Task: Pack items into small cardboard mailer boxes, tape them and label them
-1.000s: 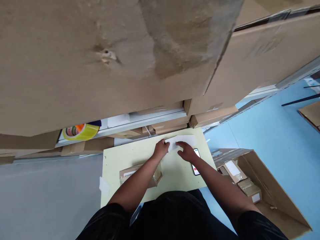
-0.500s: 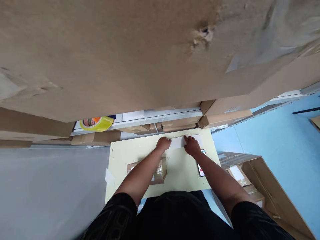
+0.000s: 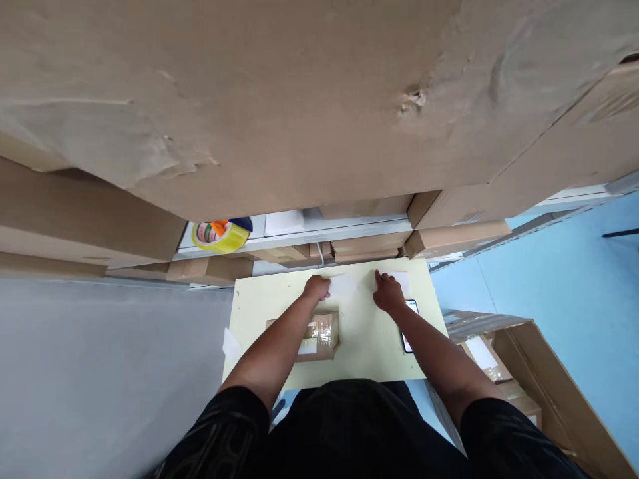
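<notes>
My left hand (image 3: pixel 317 288) is closed, with its fingers and thumb pinching the left end of a white paper slip (image 3: pixel 343 285) near the far edge of the table. To the right, my right hand (image 3: pixel 388 291) rests with its index finger stretched out beside a second white paper piece (image 3: pixel 402 281), partly covered by the hand. Bare tabletop shows between the two papers. Under my left forearm lies a small taped cardboard box (image 3: pixel 324 336) with a white label. A phone (image 3: pixel 410 307) with a lit screen is partly hidden by my right forearm.
A large cardboard box (image 3: pixel 299 120) overhangs the table (image 3: pixel 372 359). Yellow tape (image 3: pixel 227 239) sits on the shelf (image 3: pixel 329 233) behind. An open carton (image 3: pixel 554 386) with small parcels stands at the right. Another white paper (image 3: pixel 230 344) lies at the table's left edge.
The white strip between my hands now shows as two separate pieces. My left hand has moved left with one piece, away from my right hand. The view has shifted slightly.
</notes>
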Motion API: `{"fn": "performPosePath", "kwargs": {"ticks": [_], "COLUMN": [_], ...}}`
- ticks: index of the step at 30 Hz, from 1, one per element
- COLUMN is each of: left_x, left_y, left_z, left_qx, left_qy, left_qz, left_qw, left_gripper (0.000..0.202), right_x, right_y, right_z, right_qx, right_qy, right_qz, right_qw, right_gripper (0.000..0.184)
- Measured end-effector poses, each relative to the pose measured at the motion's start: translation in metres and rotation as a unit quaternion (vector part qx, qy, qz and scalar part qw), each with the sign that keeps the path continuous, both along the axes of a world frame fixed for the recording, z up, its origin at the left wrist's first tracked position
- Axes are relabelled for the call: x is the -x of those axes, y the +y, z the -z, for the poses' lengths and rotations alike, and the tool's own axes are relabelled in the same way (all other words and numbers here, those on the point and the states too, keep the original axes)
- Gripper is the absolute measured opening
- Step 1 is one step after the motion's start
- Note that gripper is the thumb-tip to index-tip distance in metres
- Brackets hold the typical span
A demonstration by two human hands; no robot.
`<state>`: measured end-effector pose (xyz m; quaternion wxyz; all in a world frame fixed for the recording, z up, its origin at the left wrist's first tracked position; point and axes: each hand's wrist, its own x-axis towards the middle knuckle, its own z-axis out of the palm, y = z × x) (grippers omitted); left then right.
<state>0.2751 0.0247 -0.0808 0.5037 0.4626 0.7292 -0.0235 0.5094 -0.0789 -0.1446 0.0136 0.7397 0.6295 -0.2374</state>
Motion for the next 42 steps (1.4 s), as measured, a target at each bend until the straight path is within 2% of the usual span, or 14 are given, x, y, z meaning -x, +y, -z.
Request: {"fn": "performPosePath", "kwargs": {"ticks": [4,6,8,11,13,15,17,20,22,24,28,33,37,42], "left_x": [0.014,0.019,0.021,0.025,0.03,0.043,0.063,0.105,0.134,0.161,0.205,0.241,0.254,0.256], "left_y": [-0.015,-0.032,-0.052,-0.085,-0.104,-0.118,-0.128,-0.132,-0.132,-0.133,-0.14,-0.148,-0.151,-0.156], "left_z": [-0.042,-0.067,-0.092,-0.128,-0.149,-0.167,-0.182,-0.195,-0.2,-0.205,-0.22,-0.236,-0.236,-0.23], "left_qx": [-0.069,-0.099,-0.121,-0.106,-0.088,-0.099,-0.156,-0.251,-0.267,-0.247,-0.203,-0.181,-0.176,-0.186], "left_qy": [-0.071,-0.111,-0.166,-0.244,-0.302,-0.364,-0.395,-0.369,-0.356,-0.372,-0.453,-0.491,-0.482,-0.468], "left_qz": [-0.02,-0.038,-0.065,-0.092,-0.084,-0.049,-0.013,0.003,0.002,0.008,0.023,0.026,0.033,0.031], "left_qw": [0.995,0.988,0.976,0.959,0.946,0.925,0.905,0.895,0.896,0.895,0.868,0.852,0.858,0.864], "left_gripper": [0.023,0.023,0.024,0.031,0.039,0.045,0.046,0.037,0.031,0.028,0.025,0.02,0.016,0.013], "right_x": [0.002,0.013,0.033,0.07,0.091,0.109,0.124,0.15,0.172,0.198,0.246,0.285,0.296,0.299], "right_y": [-0.003,-0.012,-0.024,-0.04,-0.043,-0.042,-0.042,-0.05,-0.06,-0.071,-0.091,-0.104,-0.111,-0.114], "right_z": [-0.022,-0.043,-0.068,-0.108,-0.131,-0.15,-0.17,-0.2,-0.221,-0.24,-0.264,-0.272,-0.27,-0.269], "right_qx": [-0.005,-0.073,-0.17,-0.253,-0.263,-0.242,-0.199,-0.138,-0.123,-0.116,-0.1,-0.118,-0.131,-0.14], "right_qy": [0.042,0.073,0.112,0.175,0.238,0.33,0.432,0.565,0.627,0.66,0.675,0.653,0.63,0.602], "right_qz": [0.031,0.026,-0.012,-0.069,-0.068,-0.021,0.097,0.287,0.336,0.345,0.328,0.329,0.329,0.327], "right_qw": [0.999,0.994,0.979,0.949,0.932,0.912,0.874,0.761,0.692,0.657,0.653,0.672,0.691,0.715], "right_gripper": [0.078,0.075,0.075,0.077,0.063,0.038,0.027,0.037,0.042,0.042,0.039,0.037,0.036,0.036]}}
